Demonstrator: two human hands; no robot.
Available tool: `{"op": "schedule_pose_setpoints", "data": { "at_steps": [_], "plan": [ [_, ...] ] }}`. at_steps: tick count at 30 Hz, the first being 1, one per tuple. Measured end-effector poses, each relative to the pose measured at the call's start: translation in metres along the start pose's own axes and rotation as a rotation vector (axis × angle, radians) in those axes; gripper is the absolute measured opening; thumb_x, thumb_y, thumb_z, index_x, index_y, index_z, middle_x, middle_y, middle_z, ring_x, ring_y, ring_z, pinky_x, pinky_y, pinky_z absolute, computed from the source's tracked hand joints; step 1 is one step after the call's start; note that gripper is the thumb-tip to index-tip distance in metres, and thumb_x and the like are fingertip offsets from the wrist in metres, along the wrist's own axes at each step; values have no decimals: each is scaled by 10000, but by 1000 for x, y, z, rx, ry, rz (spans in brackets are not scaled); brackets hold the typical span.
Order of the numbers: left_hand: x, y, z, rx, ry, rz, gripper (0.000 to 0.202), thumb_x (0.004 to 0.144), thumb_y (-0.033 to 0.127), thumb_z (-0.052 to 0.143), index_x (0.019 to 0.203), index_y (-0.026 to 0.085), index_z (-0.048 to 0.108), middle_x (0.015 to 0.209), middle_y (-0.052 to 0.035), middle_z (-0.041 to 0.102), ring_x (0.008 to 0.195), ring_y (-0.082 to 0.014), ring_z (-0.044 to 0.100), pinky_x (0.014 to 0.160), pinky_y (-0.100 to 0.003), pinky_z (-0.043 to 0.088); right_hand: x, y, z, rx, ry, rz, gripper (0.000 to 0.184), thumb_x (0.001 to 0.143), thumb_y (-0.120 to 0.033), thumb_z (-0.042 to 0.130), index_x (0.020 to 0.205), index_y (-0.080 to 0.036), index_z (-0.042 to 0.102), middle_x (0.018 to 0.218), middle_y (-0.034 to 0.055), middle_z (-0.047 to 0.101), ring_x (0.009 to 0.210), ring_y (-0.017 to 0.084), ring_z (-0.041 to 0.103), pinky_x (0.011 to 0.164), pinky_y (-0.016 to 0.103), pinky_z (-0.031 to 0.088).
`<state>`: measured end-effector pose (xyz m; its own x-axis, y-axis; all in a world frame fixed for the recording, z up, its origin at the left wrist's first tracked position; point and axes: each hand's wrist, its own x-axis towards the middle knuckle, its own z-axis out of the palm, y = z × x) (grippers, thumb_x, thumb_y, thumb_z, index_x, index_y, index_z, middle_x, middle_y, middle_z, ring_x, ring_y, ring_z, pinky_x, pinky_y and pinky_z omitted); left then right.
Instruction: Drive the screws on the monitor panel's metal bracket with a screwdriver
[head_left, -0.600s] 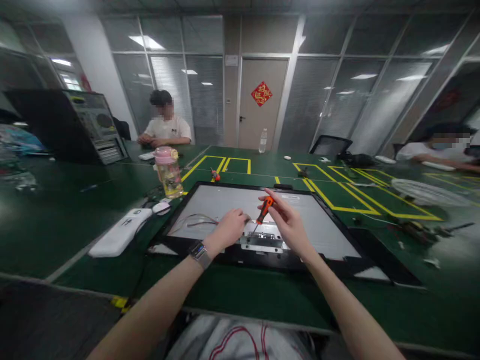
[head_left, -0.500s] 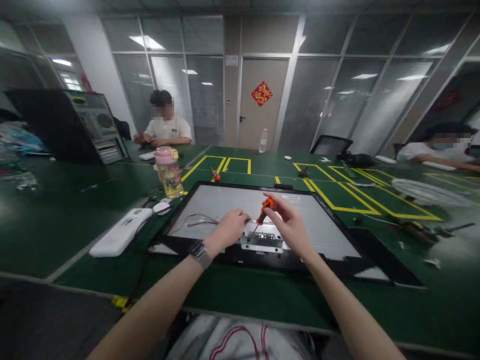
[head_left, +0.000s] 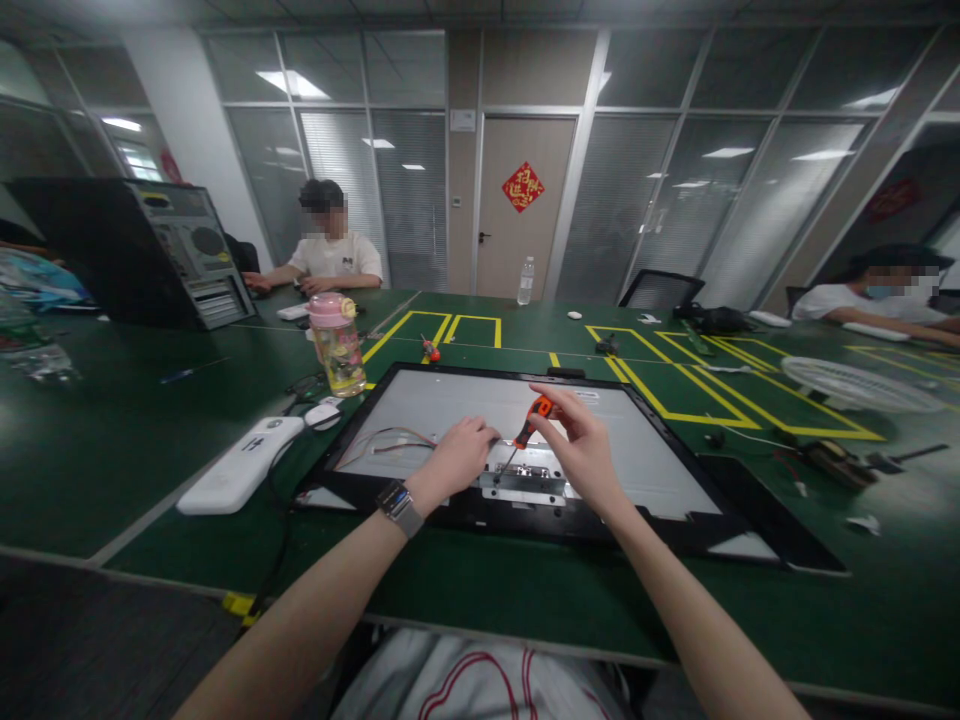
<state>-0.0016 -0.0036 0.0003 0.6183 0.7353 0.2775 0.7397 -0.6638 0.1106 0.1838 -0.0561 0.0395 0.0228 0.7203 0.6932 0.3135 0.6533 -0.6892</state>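
My right hand (head_left: 581, 445) grips an orange and black screwdriver (head_left: 534, 422), its thin shaft tilted down to the left. The tip meets the left part of a silver metal bracket (head_left: 540, 497) on a display panel (head_left: 637, 440), which lies grey side up in a black frame. My left hand (head_left: 463, 450) rests on the panel at the bracket's upper left, fingers curled together; what they pinch, if anything, is hidden. Thin coloured wires (head_left: 382, 440) run across the panel beside my left hand.
A white handheld device (head_left: 244, 465) and a pink-lidded bottle (head_left: 335, 345) stand left of the panel. A black computer case (head_left: 135, 250) is farther left. On the right are a dark flat sheet (head_left: 765, 510) and a tool-like object (head_left: 836, 465). Two people sit across the table.
My hands and the screwdriver stay almost in place, the screwdriver handle shifting very slightly to the right. The person across on the left has moved a hand outward.
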Motion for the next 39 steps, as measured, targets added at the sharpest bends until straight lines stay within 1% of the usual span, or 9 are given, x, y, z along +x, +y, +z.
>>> {"op": "schedule_pose_setpoints", "data": {
  "at_steps": [2, 7, 13, 16, 21, 26, 32, 37, 39],
  "plan": [
    [0, 0, 0, 2, -2, -1, 355, 957, 80, 396, 1179, 138, 667, 1061, -101, 653, 1021, -226, 576, 956, -347, 450, 0, 0, -1, -10, 5, -9, 324, 902, -274, 628, 1217, -291, 699, 1022, 68, 648, 919, 218, 632, 867, 409, 535],
    [-1, -1, 0, -17, 11, 0, 350, 958, 82, 397, 1176, 137, 665, 1058, -101, 651, 1014, -223, 576, 950, -344, 453, -1, 1, -1, 116, -100, 18, 407, 984, -264, 465, 1371, -324, 577, 1220, 78, 653, 1067, 225, 651, 984, 460, 488],
    [0, -2, 2, -26, 12, -1, 337, 951, 80, 417, 1173, 134, 665, 1068, -100, 654, 1017, -226, 576, 950, -348, 452, 1, 0, -1, 28, 6, -1, 296, 875, -241, 654, 1157, -304, 721, 963, 40, 630, 882, 198, 617, 838, 380, 518],
    [0, -2, 1, -31, 10, 1, 340, 951, 74, 413, 1175, 134, 662, 1082, -96, 655, 1027, -224, 575, 955, -342, 446, 2, -3, -2, 48, 2, 8, 308, 892, -269, 636, 1188, -306, 713, 950, 38, 609, 873, 195, 606, 835, 380, 514],
    [0, -2, 2, -26, 9, -5, 329, 966, 96, 410, 1167, 149, 666, 1057, -87, 653, 999, -220, 576, 939, -337, 447, 2, -3, -4, 177, -38, 86, 203, 893, -336, 656, 1065, -305, 760, 971, 39, 649, 869, 194, 635, 840, 372, 520],
    [0, -2, 3, -23, 14, -6, 321, 963, 96, 410, 1146, 147, 668, 1053, -90, 651, 995, -223, 572, 930, -342, 453, 2, 2, -3, 495, -163, 225, 265, 907, -446, 642, 1122, -318, 730, 1035, 42, 735, 1003, 224, 681, 970, 428, 504],
    [-1, -1, 1, -28, 26, -12, 332, 973, 112, 394, 1156, 153, 668, 1053, -89, 652, 987, -224, 574, 921, -347, 461, 3, 1, -3, 526, -110, 291, 256, 770, -515, 776, 896, -293, 749, 945, 15, 721, 888, 203, 684, 910, 409, 531],
    [-1, -1, 1, -38, 32, 0, 317, 972, 114, 402, 1140, 143, 669, 1056, -91, 651, 1005, -224, 575, 927, -342, 457, 5, -5, -5, 599, -177, 305, 319, 827, -525, 711, 1042, -289, 725, 954, 47, 742, 957, 239, 694, 964, 478, 508],
    [-1, -1, 1, -31, 28, -2, 311, 977, 123, 403, 1133, 141, 671, 1056, -95, 651, 998, -224, 576, 925, -345, 457, 4, -6, -3, 633, -177, 307, 314, 831, -522, 706, 1034, -281, 721, 969, 50, 742, 972, 242, 692, 984, 487, 498]
  ]
}}
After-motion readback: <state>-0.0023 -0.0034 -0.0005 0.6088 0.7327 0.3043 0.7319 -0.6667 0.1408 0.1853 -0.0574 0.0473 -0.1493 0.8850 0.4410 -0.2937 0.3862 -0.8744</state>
